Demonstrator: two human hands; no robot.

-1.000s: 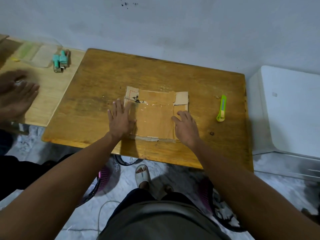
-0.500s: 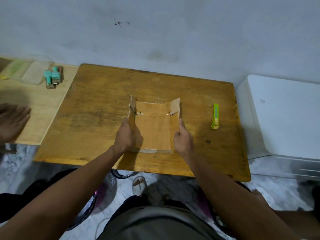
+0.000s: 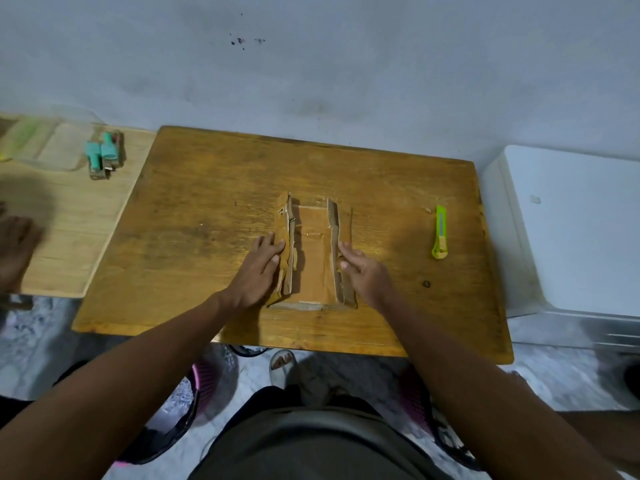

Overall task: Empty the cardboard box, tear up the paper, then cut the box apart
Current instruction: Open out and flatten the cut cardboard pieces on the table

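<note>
Both hands, left (image 3: 260, 263) and right (image 3: 360, 268), open, pressing brown cardboard box (image 3: 313, 258) flaps upright mid-table (image 3: 194, 216); green utility knife (image 3: 440, 233) at 3 o'clock. Risk: flaps may spring flat if released.

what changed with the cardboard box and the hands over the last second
The flattened brown cardboard box had both palms pressing on it; now its two side flaps stand upright, the left hand and right hand pushing them up from outside. The green utility knife stayed put on the wooden table.

Both hands — left hand (image 3: 260, 268), right hand (image 3: 363, 271) — press the cardboard box (image 3: 313, 258) walls upright.
</note>
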